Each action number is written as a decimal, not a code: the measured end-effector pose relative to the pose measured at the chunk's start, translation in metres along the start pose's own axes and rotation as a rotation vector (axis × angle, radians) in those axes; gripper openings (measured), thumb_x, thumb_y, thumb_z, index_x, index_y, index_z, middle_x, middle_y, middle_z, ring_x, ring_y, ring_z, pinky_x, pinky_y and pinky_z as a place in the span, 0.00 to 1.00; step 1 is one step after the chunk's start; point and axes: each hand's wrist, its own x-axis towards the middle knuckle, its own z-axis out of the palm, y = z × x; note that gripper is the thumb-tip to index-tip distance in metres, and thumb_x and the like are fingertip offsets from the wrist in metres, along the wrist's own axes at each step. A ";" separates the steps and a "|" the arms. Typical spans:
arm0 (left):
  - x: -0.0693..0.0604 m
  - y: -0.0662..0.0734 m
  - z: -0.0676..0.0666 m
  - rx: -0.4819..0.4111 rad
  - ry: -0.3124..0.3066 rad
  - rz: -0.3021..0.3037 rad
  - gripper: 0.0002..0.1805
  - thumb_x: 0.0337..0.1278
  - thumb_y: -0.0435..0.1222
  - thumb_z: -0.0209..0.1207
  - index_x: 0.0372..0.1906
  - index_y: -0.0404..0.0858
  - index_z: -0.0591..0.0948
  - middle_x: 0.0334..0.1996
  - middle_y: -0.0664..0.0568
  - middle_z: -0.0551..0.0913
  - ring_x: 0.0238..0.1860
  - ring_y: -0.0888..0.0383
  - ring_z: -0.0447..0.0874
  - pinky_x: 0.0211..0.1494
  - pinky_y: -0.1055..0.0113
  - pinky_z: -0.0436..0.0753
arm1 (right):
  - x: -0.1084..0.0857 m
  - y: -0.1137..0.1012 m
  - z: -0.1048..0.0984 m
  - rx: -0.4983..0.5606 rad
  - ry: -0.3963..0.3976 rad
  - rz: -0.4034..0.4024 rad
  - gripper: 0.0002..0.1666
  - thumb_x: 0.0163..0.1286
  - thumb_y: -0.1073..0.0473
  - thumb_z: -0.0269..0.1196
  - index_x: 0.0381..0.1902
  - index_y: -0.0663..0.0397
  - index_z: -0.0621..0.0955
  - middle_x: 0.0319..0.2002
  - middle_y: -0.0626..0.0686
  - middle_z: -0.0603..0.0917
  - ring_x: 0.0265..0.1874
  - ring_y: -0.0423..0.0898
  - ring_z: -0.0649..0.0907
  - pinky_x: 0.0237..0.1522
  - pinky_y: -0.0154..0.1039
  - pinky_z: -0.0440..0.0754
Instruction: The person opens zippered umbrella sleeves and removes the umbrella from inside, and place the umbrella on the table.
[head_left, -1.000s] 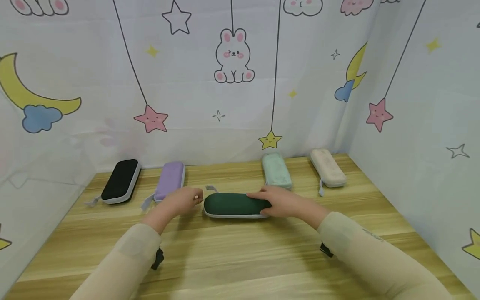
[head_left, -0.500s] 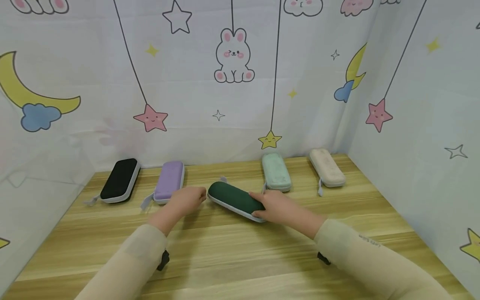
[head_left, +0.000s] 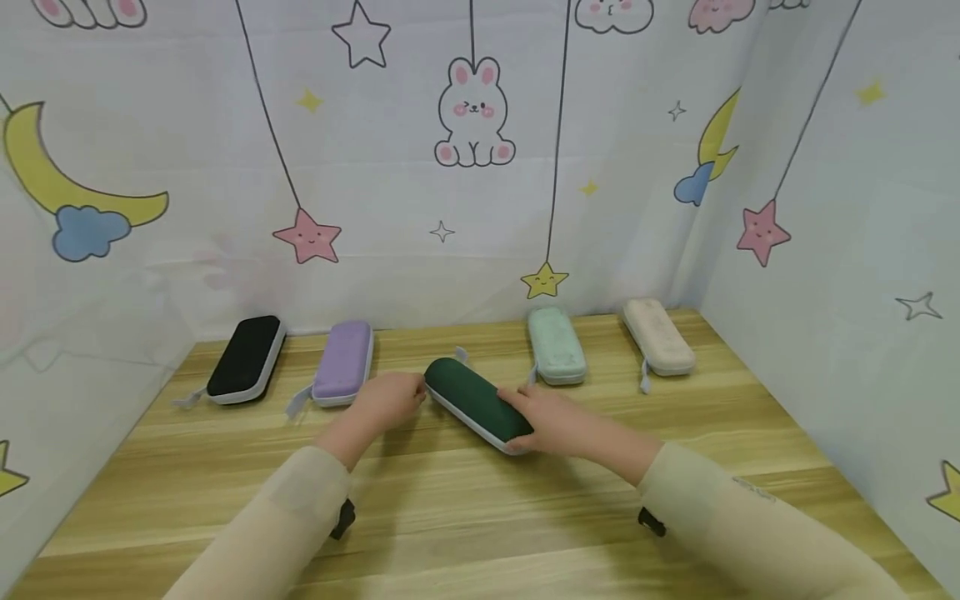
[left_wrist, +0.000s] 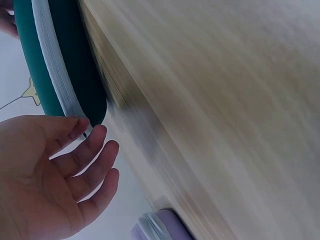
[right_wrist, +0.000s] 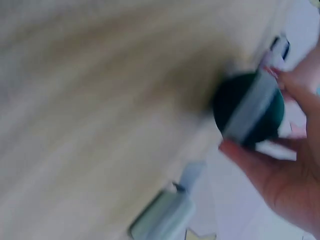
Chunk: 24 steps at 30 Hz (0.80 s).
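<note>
Green case [head_left: 476,404] held slantwise over the middle of the surface [head_left: 465,533].
Black case [head_left: 246,358], purple case [head_left: 343,362], then the left hand [head_left: 386,407], fingers pinching at the white zip [left_wrist: 52,47]; the right hand [head_left: 562,423], fingers grasping the other end; mint case [head_left: 557,346], cream case [head_left: 658,337].

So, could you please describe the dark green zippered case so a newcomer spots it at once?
On the wood-grain table, look between the person's left hand and right hand. The dark green zippered case there is pill-shaped, unlike the boxier black case, purple case, mint case and cream case.
</note>
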 end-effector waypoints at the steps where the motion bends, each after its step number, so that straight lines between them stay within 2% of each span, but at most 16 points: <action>1: 0.000 0.000 0.000 -0.003 -0.002 -0.002 0.11 0.70 0.36 0.53 0.28 0.41 0.74 0.24 0.53 0.74 0.26 0.57 0.69 0.30 0.61 0.69 | -0.001 0.003 -0.003 0.013 -0.037 -0.035 0.48 0.61 0.45 0.71 0.73 0.52 0.64 0.64 0.60 0.70 0.58 0.53 0.75 0.55 0.46 0.75; 5: 0.001 0.001 0.000 -0.006 0.000 -0.019 0.09 0.70 0.36 0.53 0.31 0.41 0.77 0.28 0.52 0.79 0.28 0.56 0.72 0.32 0.59 0.73 | -0.001 0.013 -0.013 0.029 -0.154 -0.193 0.52 0.58 0.62 0.73 0.76 0.46 0.60 0.75 0.55 0.55 0.68 0.52 0.65 0.55 0.42 0.74; 6: 0.001 0.001 0.001 -0.005 0.000 -0.022 0.09 0.70 0.36 0.53 0.32 0.40 0.78 0.29 0.52 0.80 0.29 0.56 0.73 0.32 0.59 0.74 | 0.000 0.015 -0.014 0.025 -0.169 -0.230 0.53 0.58 0.66 0.72 0.76 0.45 0.60 0.76 0.54 0.52 0.69 0.52 0.64 0.53 0.41 0.75; 8: 0.002 0.001 0.002 0.002 0.002 -0.025 0.08 0.70 0.36 0.53 0.33 0.40 0.79 0.31 0.51 0.82 0.29 0.56 0.75 0.33 0.58 0.76 | 0.001 0.017 -0.016 0.010 -0.181 -0.282 0.52 0.58 0.69 0.71 0.76 0.43 0.60 0.77 0.51 0.50 0.66 0.50 0.68 0.47 0.38 0.76; 10: 0.003 0.000 0.003 0.009 0.002 -0.023 0.09 0.70 0.36 0.52 0.33 0.40 0.79 0.31 0.51 0.82 0.30 0.56 0.76 0.34 0.57 0.77 | 0.003 0.017 -0.017 -0.008 -0.182 -0.309 0.51 0.59 0.68 0.71 0.75 0.40 0.61 0.77 0.49 0.51 0.59 0.47 0.74 0.42 0.35 0.76; 13: 0.004 0.000 0.004 0.009 0.004 -0.019 0.08 0.70 0.36 0.53 0.34 0.40 0.79 0.31 0.51 0.82 0.31 0.56 0.78 0.34 0.57 0.77 | 0.007 0.014 -0.017 -0.067 -0.165 -0.339 0.48 0.60 0.60 0.72 0.74 0.39 0.63 0.76 0.48 0.52 0.59 0.47 0.75 0.48 0.35 0.77; 17: 0.005 0.001 0.004 -0.002 0.012 -0.025 0.08 0.70 0.36 0.53 0.35 0.40 0.80 0.32 0.51 0.83 0.32 0.54 0.80 0.34 0.56 0.78 | 0.011 0.005 -0.017 -0.130 -0.126 -0.409 0.47 0.58 0.48 0.73 0.73 0.43 0.66 0.76 0.48 0.53 0.71 0.51 0.61 0.64 0.43 0.67; 20: 0.005 0.001 0.004 -0.013 0.017 -0.032 0.07 0.69 0.35 0.54 0.35 0.40 0.80 0.31 0.51 0.82 0.31 0.54 0.80 0.34 0.56 0.78 | 0.013 -0.002 -0.016 -0.128 -0.113 -0.436 0.47 0.58 0.47 0.73 0.72 0.48 0.67 0.75 0.48 0.56 0.73 0.52 0.56 0.68 0.45 0.62; 24: 0.007 -0.001 0.006 -0.036 0.018 -0.042 0.06 0.69 0.35 0.54 0.36 0.39 0.80 0.31 0.51 0.82 0.30 0.55 0.78 0.34 0.57 0.78 | 0.016 -0.011 -0.013 -0.162 -0.100 -0.425 0.48 0.58 0.46 0.73 0.72 0.50 0.66 0.74 0.50 0.60 0.73 0.50 0.57 0.68 0.42 0.61</action>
